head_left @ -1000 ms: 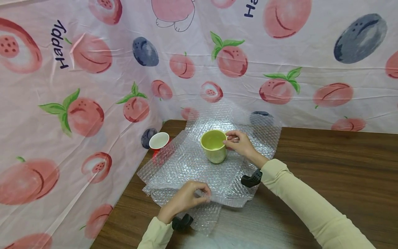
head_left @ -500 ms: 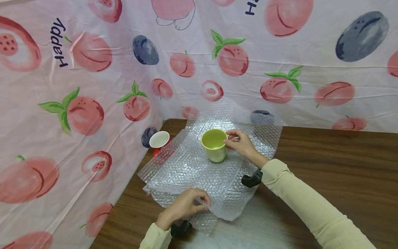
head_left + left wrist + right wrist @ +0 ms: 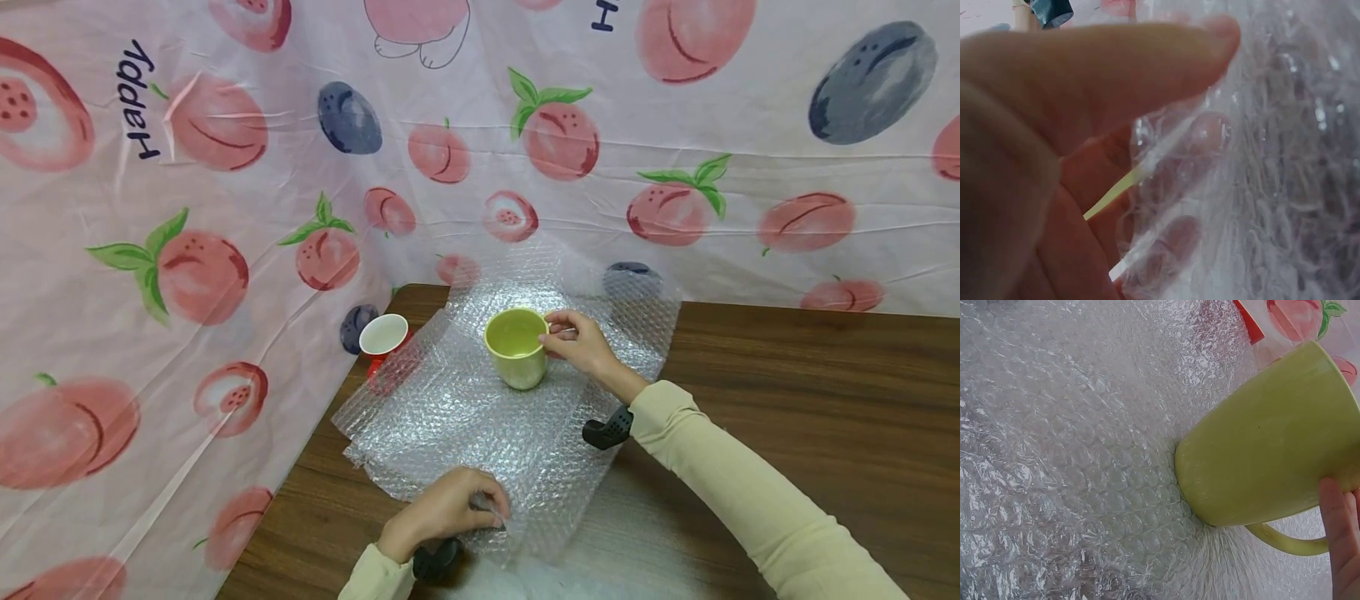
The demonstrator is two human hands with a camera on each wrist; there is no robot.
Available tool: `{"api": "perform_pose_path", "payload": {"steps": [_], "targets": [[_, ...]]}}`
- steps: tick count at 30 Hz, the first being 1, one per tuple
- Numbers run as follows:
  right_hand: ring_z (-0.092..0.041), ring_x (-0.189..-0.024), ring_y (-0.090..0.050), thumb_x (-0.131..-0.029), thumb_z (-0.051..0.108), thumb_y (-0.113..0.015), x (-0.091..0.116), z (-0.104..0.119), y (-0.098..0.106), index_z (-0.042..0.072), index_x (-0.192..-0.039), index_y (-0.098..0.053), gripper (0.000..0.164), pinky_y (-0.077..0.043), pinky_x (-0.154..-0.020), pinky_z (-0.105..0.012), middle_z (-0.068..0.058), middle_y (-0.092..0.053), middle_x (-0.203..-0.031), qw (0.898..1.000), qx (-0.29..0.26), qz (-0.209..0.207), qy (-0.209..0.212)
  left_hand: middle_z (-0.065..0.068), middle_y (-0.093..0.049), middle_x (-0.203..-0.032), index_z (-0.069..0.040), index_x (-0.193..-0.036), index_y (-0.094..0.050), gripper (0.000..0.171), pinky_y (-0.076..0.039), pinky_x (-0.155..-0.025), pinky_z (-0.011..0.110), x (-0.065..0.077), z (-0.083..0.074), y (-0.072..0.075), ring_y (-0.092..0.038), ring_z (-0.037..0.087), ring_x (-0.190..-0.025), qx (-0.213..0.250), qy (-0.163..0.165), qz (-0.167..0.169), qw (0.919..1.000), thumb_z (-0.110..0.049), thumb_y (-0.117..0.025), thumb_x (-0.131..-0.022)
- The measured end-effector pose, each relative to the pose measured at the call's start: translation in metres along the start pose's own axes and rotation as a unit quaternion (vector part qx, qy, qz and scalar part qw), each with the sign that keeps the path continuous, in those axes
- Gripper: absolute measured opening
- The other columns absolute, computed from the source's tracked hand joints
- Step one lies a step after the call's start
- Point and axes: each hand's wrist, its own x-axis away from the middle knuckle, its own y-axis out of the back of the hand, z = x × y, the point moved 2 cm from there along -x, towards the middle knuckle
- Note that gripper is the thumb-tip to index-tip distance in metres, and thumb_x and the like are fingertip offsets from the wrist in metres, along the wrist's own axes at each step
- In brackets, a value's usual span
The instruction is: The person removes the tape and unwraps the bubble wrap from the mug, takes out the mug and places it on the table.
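A yellow-green mug point(image 3: 521, 373) stands upright on a sheet of bubble wrap point(image 3: 457, 400) in the head view. My right hand point(image 3: 583, 343) holds it at its right side, by the rim. In the right wrist view, a finger point(image 3: 1338, 528) lies against the mug's wall point(image 3: 1266, 444), and the handle point(image 3: 1288, 542) shows below. Nearer the front, my left hand point(image 3: 453, 506) pinches the near edge of the wrap. The left wrist view has the thumb point(image 3: 1116, 72) on one side of the clear film point(image 3: 1291, 162), with fingertips showing through from behind.
A red mug point(image 3: 384, 337) with a white inside stands to the left, partly behind the wrap's raised left edge. Fruit-print cloth point(image 3: 442, 100) hangs at the back and left of the brown wooden table point(image 3: 795, 417). The wrap's far end leans up against the cloth.
My left hand has drawn the near edge of the bubble wrap down toward the front, unfolding that layer over the lower one. My right hand and the yellow-green mug have stayed in place.
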Motion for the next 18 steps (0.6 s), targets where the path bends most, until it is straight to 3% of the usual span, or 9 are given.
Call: {"api": "perform_pose_path", "payload": {"steps": [18], "targets": [[-0.021, -0.089, -0.052, -0.082, 0.003, -0.060, 0.0003, -0.0017, -0.0005, -0.006, -0.117, -0.046, 0.039, -0.050, -0.074, -0.032, -0.018, -0.046, -0.105, 1.000, -0.011, -0.005, -0.004, -0.013, -0.061, -0.086, -0.014, -0.083, -0.069, 0.008, -0.042, -0.078, 0.019, 0.0049, 0.0030, -0.0051, -0.053, -0.001, -0.083, -0.004, -0.005, 0.019, 0.9998, -0.014, -0.069, -0.075]]}}
